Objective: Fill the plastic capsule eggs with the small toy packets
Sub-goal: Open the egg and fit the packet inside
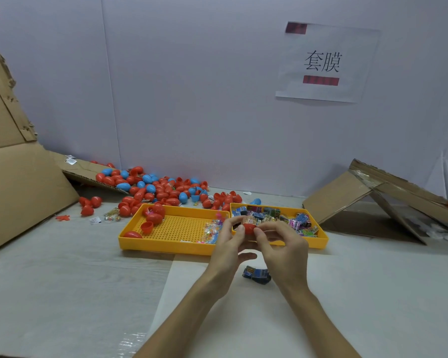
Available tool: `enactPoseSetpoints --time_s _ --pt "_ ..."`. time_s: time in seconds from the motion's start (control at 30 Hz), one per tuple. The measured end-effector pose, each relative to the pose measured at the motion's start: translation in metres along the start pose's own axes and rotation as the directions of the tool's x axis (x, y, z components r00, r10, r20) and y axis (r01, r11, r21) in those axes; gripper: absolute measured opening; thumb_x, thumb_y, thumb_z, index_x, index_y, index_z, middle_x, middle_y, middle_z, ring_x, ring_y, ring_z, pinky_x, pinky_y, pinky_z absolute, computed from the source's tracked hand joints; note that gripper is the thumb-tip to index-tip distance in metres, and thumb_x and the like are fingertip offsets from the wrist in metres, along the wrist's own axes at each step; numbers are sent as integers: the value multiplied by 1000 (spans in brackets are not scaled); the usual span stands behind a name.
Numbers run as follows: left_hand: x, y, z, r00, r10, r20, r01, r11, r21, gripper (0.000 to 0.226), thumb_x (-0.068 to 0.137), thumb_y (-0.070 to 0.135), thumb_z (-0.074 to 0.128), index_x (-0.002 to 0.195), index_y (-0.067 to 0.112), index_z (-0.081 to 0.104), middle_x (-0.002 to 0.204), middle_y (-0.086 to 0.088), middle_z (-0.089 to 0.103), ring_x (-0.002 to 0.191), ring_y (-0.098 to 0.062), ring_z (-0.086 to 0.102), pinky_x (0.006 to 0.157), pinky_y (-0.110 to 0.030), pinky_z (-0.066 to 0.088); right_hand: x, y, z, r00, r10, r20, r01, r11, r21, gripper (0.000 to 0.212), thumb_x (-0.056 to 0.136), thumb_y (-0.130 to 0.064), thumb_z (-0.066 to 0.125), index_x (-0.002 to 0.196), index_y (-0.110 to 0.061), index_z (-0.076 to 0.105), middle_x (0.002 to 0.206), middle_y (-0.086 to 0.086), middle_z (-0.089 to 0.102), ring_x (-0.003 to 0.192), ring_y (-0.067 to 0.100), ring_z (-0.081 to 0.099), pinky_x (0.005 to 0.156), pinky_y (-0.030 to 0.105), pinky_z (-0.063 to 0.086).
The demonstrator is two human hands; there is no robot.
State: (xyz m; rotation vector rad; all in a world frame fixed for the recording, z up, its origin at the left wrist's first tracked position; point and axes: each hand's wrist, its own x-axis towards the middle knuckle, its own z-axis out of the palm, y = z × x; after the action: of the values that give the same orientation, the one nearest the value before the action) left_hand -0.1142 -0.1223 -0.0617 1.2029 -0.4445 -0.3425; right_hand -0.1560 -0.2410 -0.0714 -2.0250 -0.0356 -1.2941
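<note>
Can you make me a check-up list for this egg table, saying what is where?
Surface: pale table.
Job's things: red egg half with a packet sticking out; left tray holds red egg halves and clear packets; right tray holds colourful packets; egg pile, red and blue, behind.
Clutter: dark packet near the wrists; loose packets left of the trays.
Hands: left hand and right hand both pinch the red egg half.
Cables: nothing seen.
Surroundings: cardboard at both sides; paper sign on the wall.
</note>
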Motion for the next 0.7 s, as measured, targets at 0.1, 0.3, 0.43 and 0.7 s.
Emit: enactPoseSetpoints --time_s 0.1,0.3,0.43,0.7 --pt "0 -1 1 1000 29 1 -29 999 34 23 108 27 43 129 25 52 114 -12 69 89 -19 72 73 -30 56 -1 1 0 1000 -20 -1 20 999 -40 10 87 -7 76 94 -15 74 87 -10 70 80 5 68 71 16 56" --pt "1 -2 1 999 37 13 -38 997 74 26 101 23 58 126 27 53 106 -5 72 88 -17 74 74 -29 58 -1 3 0 999 -48 17 49 994 -93 11 88 -6 74 89 -15 68 82 -12 64 80 0 63 68 8 50" --pt "0 -3 1 998 62 6 -63 992 114 29 100 17 62 121 34 53 101 0 74 85 -11 74 72 -24 58 -2 3 1 999 -22 34 25 995 -99 12 89 -5 72 87 -14 64 80 -6 63 80 6 63 66 6 49" --pt "1 -4 1 998 60 -23 -57 992 110 31 98 19 65 122 34 54 105 -1 73 93 -16 73 75 -25 59 -2 1 0 996 -35 77 41 996 -79 15 89 -1 70 85 -12 61 79 1 62 74 13 61 64 18 53"
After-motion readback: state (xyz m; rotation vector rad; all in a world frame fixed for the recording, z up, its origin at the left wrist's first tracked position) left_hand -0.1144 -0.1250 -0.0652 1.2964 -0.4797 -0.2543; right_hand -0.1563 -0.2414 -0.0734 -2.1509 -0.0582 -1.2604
